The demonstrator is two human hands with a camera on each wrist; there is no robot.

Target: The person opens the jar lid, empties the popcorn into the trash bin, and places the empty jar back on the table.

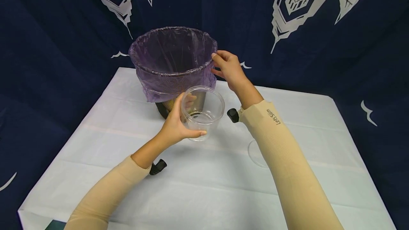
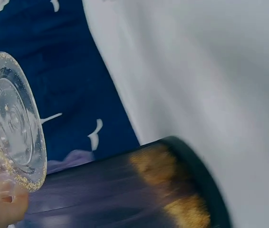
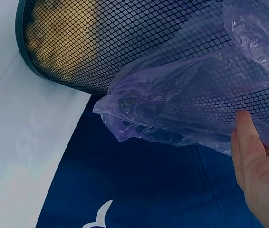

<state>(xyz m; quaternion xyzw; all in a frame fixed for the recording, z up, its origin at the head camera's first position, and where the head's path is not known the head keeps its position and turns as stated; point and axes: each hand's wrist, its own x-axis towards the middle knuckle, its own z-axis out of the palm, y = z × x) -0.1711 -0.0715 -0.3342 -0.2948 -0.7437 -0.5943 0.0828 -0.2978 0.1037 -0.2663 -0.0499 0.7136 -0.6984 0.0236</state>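
My left hand [image 1: 175, 125] holds a clear round plastic tub [image 1: 204, 107] in front of the bin, thumb on the near side and fingers round the far side. Yellowish crumbs cling round the bottom edge of the tub [image 2: 14, 121] in the left wrist view. A mesh waste bin [image 3: 139, 35] stands behind it, lined with a purple plastic bag [image 1: 172, 50] folded over its rim. At the bin's right rim, my right hand [image 1: 230, 67] grips the edge through the bag, its fingers on the outside. Something yellowish-brown [image 3: 65, 40] shows through the mesh low in the bin.
A clear round lid [image 1: 257, 154] lies on the white-covered table [image 1: 198, 191], partly hidden under the right forearm. A dark blue patterned curtain [image 1: 243, 17] hangs close behind the bin. A dark green corner [image 1: 55, 225] shows at the table's front left.
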